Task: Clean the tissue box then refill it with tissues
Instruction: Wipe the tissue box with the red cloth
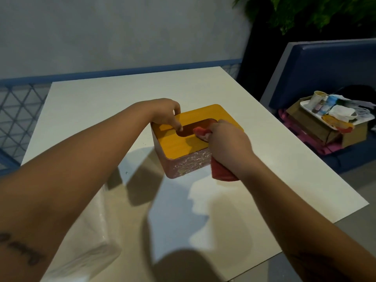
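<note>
Centrally, tissue box point(173, 144) gripped by left hand point(164, 112), right hand point(227, 143) clutching cloth point(200, 132) atop

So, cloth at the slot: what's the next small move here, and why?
Probably sweep the red cloth along the slot rim and across the yellow lid. The right hand grips the cloth with its tip at the slot's right end, and the left hand steadies the tissue box with a finger in the slot.
</note>
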